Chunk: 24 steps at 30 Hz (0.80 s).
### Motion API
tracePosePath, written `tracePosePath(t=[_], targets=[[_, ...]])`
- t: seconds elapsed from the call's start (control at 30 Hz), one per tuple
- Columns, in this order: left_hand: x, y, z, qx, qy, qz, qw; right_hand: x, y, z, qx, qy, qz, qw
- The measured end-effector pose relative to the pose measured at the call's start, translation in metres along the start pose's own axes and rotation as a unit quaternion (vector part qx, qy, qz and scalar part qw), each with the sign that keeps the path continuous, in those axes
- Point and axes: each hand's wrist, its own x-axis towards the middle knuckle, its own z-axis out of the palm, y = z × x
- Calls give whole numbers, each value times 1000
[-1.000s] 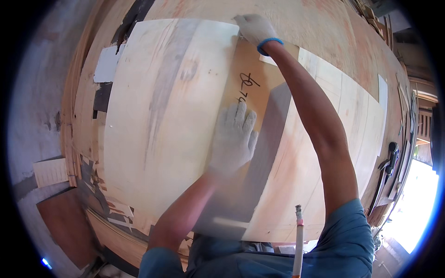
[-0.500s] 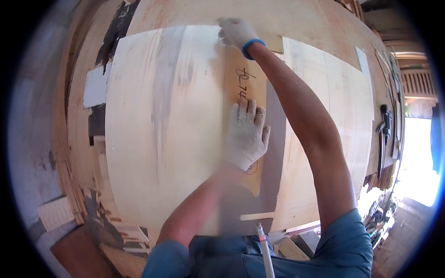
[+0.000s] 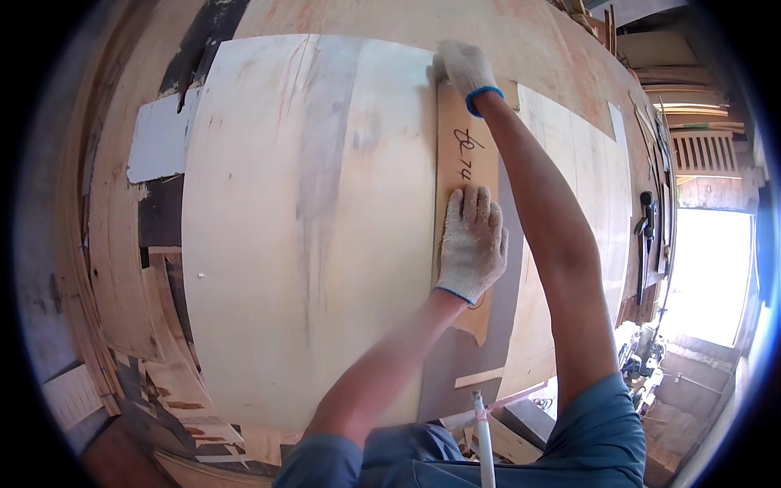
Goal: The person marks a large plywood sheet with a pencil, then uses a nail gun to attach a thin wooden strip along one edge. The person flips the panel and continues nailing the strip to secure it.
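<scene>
My left hand (image 3: 473,246), in a whitish glove with a blue cuff edge, lies flat with fingers outstretched on a long tan strip (image 3: 478,174) marked with black handwriting. The strip runs away from me along the right edge of a large pale wood veneer sheet (image 3: 268,163). At the strip's far end my right hand (image 3: 466,65), gloved the same way, is closed with its fingers curled downward. Whatever it grips is hidden and blurred. A grey-brown band (image 3: 506,285) shows beside the strip, and another pale sheet (image 3: 578,154) lies under my right forearm.
A white piece (image 3: 159,138) sits at the left edge of the veneer. Torn wood scraps (image 3: 191,398) lie at the lower left. Black-handled tools (image 3: 646,213) rest along the right side. A white stick with an ashy tip, like a cigarette (image 3: 483,439), juts in from below.
The whole scene has shifted as the view moved. My left hand remains flat on the strip; my right hand stays at its far end, and the veneer beside the strip appears wider and sharper.
</scene>
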Motion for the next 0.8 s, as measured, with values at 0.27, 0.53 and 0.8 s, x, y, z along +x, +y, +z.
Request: tracePosePath(t=[0.27, 0.53, 0.8], targets=[[3, 7, -9, 30, -141, -10, 989, -31, -5, 2, -324, 20, -192, 926], [-45, -28, 80, -630, 18, -204, 749, -252, -29, 15, -323, -82, -55, 941], [-64, -58, 120, -823, -95, -176, 531, -260, -48, 19, -301, -93, -61, 947]])
